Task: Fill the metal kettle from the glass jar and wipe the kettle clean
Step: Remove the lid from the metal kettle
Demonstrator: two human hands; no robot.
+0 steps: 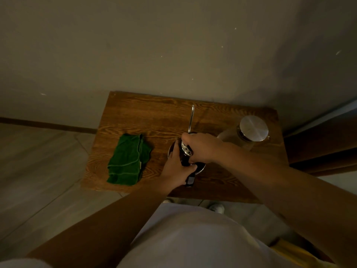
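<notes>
The metal kettle (201, 168) stands near the middle of the wooden table (139, 113); its thin spout (191, 118) points away from me and its black handle (190, 180) points toward me. My left hand (174, 169) is closed around the kettle's left side by the handle. My right hand (201, 147) grips a shiny perforated lid (185, 148) tilted over the kettle's mouth. The glass jar (229, 137) with a round metal lid (253, 128) stands to the right, behind my right forearm. A folded green cloth (127, 161) lies on the left of the table.
The table stands against a plain wall, with a dark wooden frame (318, 151) close on its right. The floor lies to the left. My shoes (217, 207) show below the table's near edge. The light is dim.
</notes>
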